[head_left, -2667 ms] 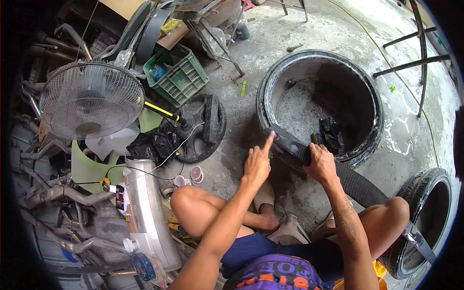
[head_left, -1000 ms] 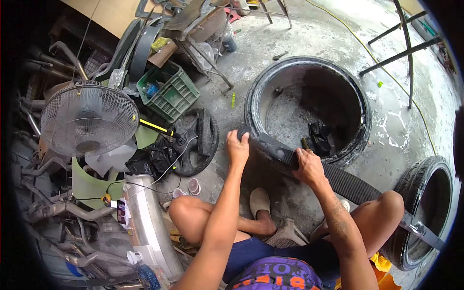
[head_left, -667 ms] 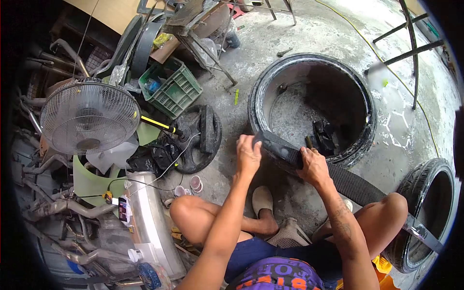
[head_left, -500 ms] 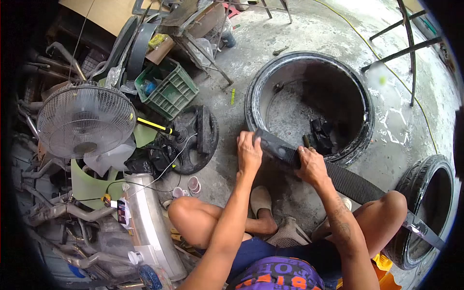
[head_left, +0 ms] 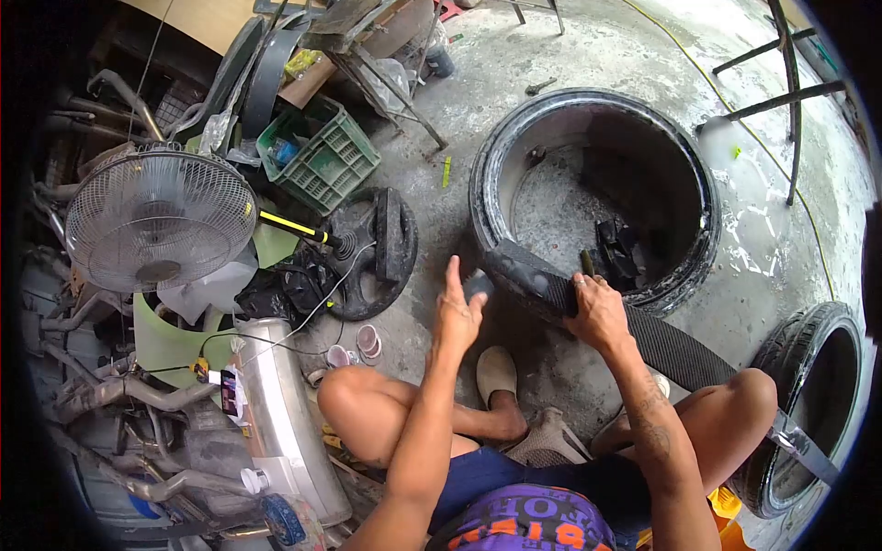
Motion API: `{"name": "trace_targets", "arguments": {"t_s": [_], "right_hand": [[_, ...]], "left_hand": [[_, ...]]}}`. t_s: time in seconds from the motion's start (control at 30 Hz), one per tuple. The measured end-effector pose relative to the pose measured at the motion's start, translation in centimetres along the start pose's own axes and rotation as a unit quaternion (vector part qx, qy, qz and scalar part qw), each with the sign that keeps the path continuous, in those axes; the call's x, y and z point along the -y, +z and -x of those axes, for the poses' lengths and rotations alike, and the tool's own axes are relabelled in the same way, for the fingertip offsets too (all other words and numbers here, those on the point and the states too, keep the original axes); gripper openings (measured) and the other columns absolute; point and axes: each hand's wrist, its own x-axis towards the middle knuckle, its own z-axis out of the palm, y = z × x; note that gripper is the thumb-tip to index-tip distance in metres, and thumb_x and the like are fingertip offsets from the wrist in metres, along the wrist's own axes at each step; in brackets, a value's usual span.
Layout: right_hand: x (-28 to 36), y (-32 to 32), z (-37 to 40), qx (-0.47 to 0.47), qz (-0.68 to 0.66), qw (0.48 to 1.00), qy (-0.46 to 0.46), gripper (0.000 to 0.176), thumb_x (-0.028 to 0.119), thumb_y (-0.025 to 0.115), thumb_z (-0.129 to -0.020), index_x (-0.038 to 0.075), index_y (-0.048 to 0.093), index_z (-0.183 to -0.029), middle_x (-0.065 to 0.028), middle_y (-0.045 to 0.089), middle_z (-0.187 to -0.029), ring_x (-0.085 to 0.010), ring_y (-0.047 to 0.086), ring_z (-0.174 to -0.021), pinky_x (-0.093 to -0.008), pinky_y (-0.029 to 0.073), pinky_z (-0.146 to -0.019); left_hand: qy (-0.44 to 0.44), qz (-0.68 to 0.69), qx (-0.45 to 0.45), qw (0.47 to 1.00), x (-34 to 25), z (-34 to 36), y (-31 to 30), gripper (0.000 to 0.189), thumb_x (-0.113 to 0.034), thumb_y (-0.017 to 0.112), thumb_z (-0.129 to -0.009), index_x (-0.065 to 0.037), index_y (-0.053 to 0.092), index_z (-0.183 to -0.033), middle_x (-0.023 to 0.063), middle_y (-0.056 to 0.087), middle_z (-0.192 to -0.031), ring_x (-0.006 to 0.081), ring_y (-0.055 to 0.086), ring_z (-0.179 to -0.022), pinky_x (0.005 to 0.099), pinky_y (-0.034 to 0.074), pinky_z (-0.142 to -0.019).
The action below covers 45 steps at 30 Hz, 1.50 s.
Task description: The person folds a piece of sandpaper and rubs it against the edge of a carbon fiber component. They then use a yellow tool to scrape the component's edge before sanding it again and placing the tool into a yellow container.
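Observation:
A long black strip [head_left: 675,349] with a carbon-weave pattern runs from the tub's near rim across toward my right knee and beyond. My right hand [head_left: 599,312] is closed around its edge near the upper end. Off to the left of that end, my left hand [head_left: 455,310] is raised clear of the strip, fingers pointing up. Held by the thumb side of this hand is a small dark grey pad [head_left: 477,286], perhaps sandpaper. Behind the strip stands a round, tyre-like black tub [head_left: 486,138], with crumpled black pieces [head_left: 617,250] inside.
Two stacked tyres [head_left: 770,367] stand at the right. A floor fan [head_left: 161,216] with a round base [head_left: 395,294], a green crate [head_left: 335,165] and a silver muffler [head_left: 285,413] crowd the left. Metal stand legs [head_left: 790,110] rise at the upper right.
My left hand has come off the strip's upper end and moved slightly left, its fingers straightened and the grey pad now showing. My right hand keeps its hold, shifted very little.

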Motion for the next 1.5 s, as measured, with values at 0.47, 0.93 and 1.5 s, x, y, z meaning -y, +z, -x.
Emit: {"name": "trace_targets", "arguments": {"t_s": [0.47, 0.93, 1.5], "right_hand": [[0.2, -0.5, 0.0, 0.002, -0.008, 1.0, 0.006, 0.071, 0.02, 0.086, -0.065, -0.005, 0.057, -0.125, -0.0174, 0.066, -0.115, -0.0357, 0.063, -0.112, -0.0406, 0.053, -0.096], [0.3, -0.9, -0.2, -0.005, 0.002, 1.0, -0.004, 0.074, 0.021, 0.085, -0.067, -0.005, 0.056, -0.13, -0.0173, 0.066, -0.115, -0.0343, 0.063, -0.113, -0.0401, 0.053, -0.097], [-0.1, -1.6, -0.7, 0.005, -0.038, 0.999, 0.002, 0.058, 0.019, 0.084, -0.065, 0.0, 0.058, -0.113, -0.0172, 0.069, -0.103, -0.0351, 0.066, -0.104, -0.0424, 0.055, -0.09]], "left_hand": [[0.091, -0.231, 0.132, 0.96, -4.3, 4.0, 6.0, 0.099, 0.006, 0.06, -0.086, -0.02, 0.005, -0.164, 0.0244, 0.062, -0.093, 0.0407, 0.062, -0.089, 0.0486, 0.055, -0.08], [0.063, -0.196, 0.118, 0.972, -3.9, 3.7, 4.1, 0.1, 0.007, 0.065, -0.085, -0.024, 0.012, -0.164, 0.0258, 0.06, -0.097, 0.0433, 0.061, -0.095, 0.0493, 0.053, -0.084], [0.181, 0.004, -0.044, 0.982, -6.3, 1.8, 5.2, 0.022, -0.01, 0.066, -0.091, 0.003, 0.064, -0.108, 0.0206, 0.061, -0.105, 0.0407, 0.058, -0.101, 0.0471, 0.047, -0.09]]}}
